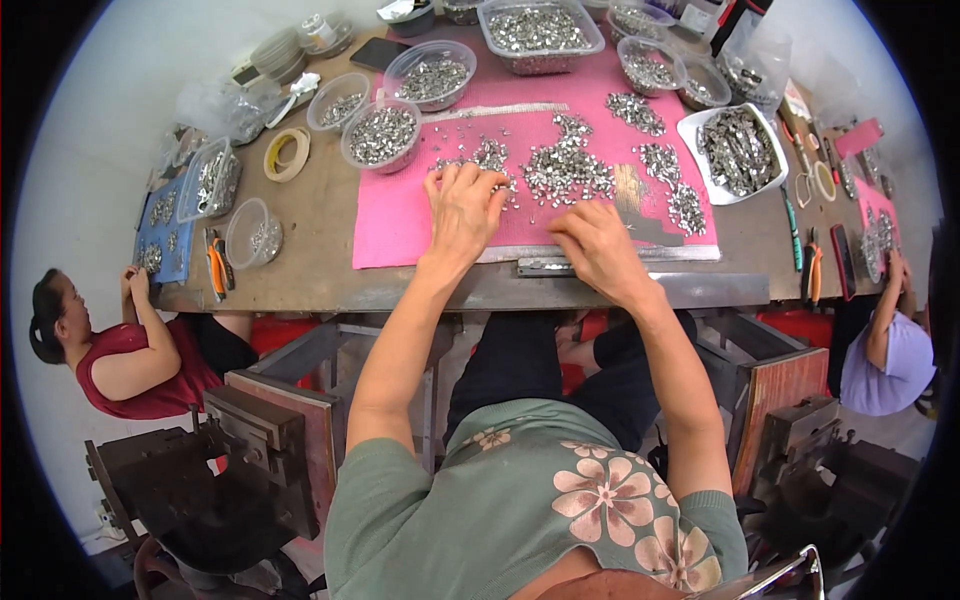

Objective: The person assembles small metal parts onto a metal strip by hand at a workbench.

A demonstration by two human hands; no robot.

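Observation:
My left hand (463, 208) is over the pink mat (395, 222), its fingers bent down at the edge of a small heap of shiny metal pieces (490, 153). Its thumb and forefinger come close together; whatever lies between them is too small to make out. My right hand (603, 246) is near the mat's front edge, thumb and fingertips pinched together just above a narrow metal bar fixture (545, 267). Any piece in that pinch cannot be made out. A larger heap of metal pieces (565, 170) lies beyond and between both hands.
Plastic tubs of metal pieces, such as a round tub (381, 136) and a rectangular tub (540, 62), stand behind. A white tray (690, 125) sits right, tape (287, 155) and orange-handled pliers (216, 268) left. Two people work at either side. A metal strip (700, 290) edges the table.

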